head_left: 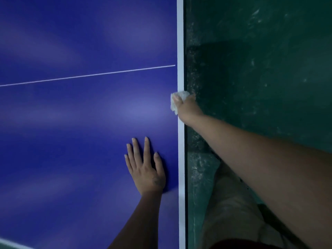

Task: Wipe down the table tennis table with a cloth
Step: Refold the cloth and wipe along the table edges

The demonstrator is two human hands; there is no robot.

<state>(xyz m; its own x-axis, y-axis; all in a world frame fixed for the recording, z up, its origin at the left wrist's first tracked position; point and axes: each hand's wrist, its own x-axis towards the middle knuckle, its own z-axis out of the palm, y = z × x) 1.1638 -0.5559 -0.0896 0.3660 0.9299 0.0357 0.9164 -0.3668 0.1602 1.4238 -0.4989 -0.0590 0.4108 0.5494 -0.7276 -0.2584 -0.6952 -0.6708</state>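
Note:
The blue table tennis table [75, 123] fills the left of the head view, with a white border line [181, 51] along its right edge and a thin white centre line across it. My right hand [186, 106] grips a small white cloth [175, 100] bunched over that edge, thumb on top and fingers wrapped down the side of the table. My left hand [146, 168] lies flat on the blue surface near the edge, fingers spread and straight.
A dark green, scuffed floor [260, 60] lies to the right of the table edge. My leg in light trousers [231, 203] stands close beside the table. Another white border line shows at the lower left corner [10, 244].

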